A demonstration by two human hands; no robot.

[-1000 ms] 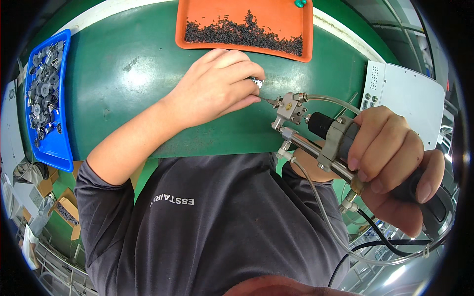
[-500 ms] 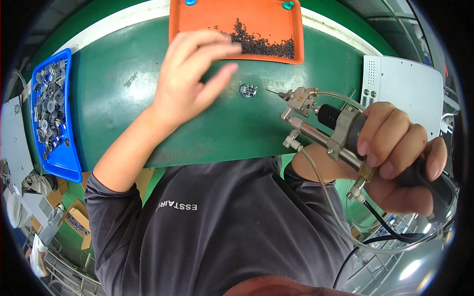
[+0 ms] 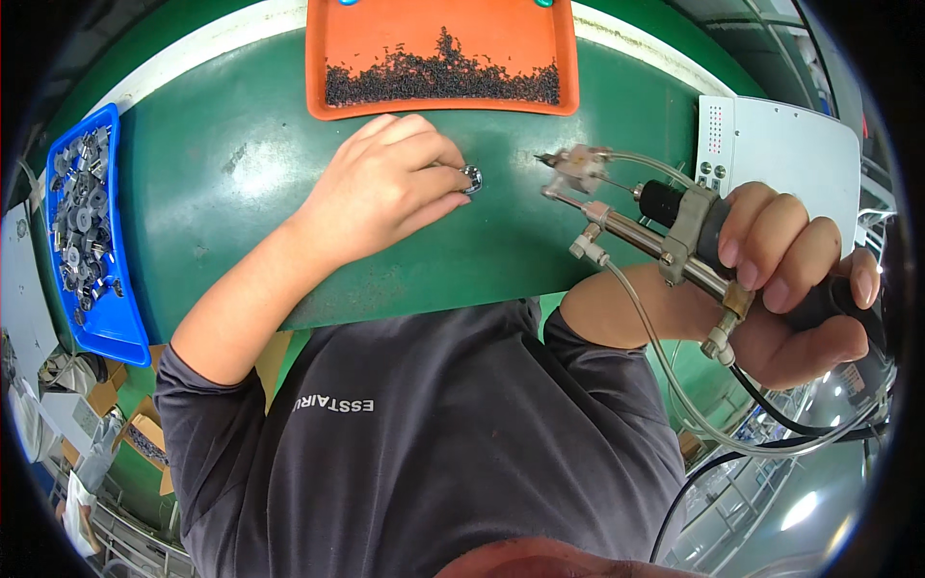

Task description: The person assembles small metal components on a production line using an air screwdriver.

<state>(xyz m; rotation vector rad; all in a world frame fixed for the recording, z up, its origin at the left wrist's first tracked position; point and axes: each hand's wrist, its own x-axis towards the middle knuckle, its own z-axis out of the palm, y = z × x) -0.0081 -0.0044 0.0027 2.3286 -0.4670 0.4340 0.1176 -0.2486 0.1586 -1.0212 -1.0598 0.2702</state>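
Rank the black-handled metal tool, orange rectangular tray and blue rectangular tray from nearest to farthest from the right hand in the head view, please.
1. Black-handled metal tool: in the right hand.
2. Orange rectangular tray: top middle.
3. Blue rectangular tray: left side.

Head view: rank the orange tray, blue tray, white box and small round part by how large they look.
1. Orange tray, even cropped at the top.
2. Blue tray and white box: too alike to rank.
3. Small round part, partly hidden.

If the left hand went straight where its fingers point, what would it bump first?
The left hand holds a small round part; beyond it, probably the tool comes first, though depth is unclear.
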